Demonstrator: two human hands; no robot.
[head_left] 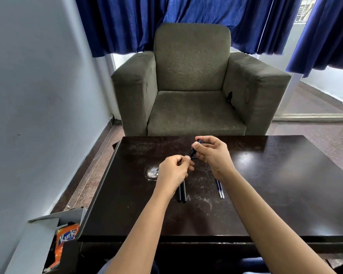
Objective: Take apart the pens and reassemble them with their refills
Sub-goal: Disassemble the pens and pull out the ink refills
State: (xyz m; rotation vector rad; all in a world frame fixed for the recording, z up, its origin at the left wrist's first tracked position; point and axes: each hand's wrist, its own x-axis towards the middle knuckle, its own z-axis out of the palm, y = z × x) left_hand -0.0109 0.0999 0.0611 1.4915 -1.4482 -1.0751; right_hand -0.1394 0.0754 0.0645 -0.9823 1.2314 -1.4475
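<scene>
Both hands pinched on one slim dark pen — left hand, right hand — glossy scratched table

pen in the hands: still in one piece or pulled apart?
Cannot tell. The pen is pinched at both ends by the left hand and right hand; fingers hide any joint.

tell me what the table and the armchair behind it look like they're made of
Table: likely dark wood or veneer with a glossy lacquer; it reflects window light and shows pale scratches plus a worn-through patch. Armchair: olive-grey woven upholstery fabric, matte with a slightly fuzzy nap and no shine; whatever frame is underneath is hidden.
</scene>
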